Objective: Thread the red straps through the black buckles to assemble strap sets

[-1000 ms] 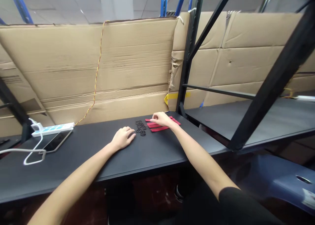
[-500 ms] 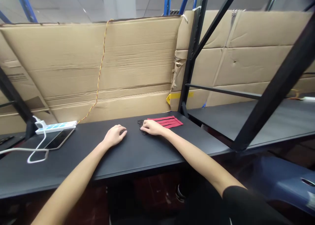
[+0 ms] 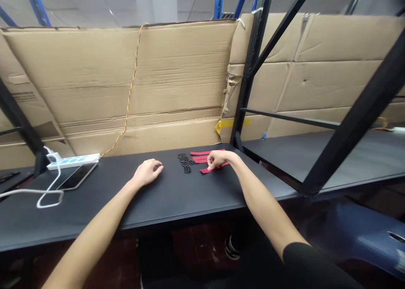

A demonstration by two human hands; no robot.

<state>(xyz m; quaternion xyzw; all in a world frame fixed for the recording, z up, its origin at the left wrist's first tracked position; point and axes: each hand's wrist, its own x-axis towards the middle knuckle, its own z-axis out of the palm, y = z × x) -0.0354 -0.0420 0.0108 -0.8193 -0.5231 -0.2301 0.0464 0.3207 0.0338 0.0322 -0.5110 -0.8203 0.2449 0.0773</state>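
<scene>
My right hand (image 3: 217, 159) is closed in a pinch at the nearest of several red fabric straps (image 3: 205, 171), whose left end sticks out from under the fingers. The other red straps (image 3: 200, 153) lie roughly side by side just behind it, partly covered by the hand. To their left is a loose cluster of small black slide buckles (image 3: 187, 169), apart from both hands. My left hand (image 3: 148, 172) rests on the black tabletop left of the buckles, thumb and fingers curved but apart, holding nothing.
A white power strip (image 3: 77, 161) with a plugged-in white cable (image 3: 50, 192) and a dark phone or tablet (image 3: 77, 177) lie at left. A cardboard wall (image 3: 177, 82) stands behind the table (image 3: 177, 200). Black metal posts (image 3: 242, 95) rise at right.
My right hand has moved right from the buckles to the red straps, uncovering the buckles. The nearest strap now lies slightly apart from the others. My left hand has stayed put.
</scene>
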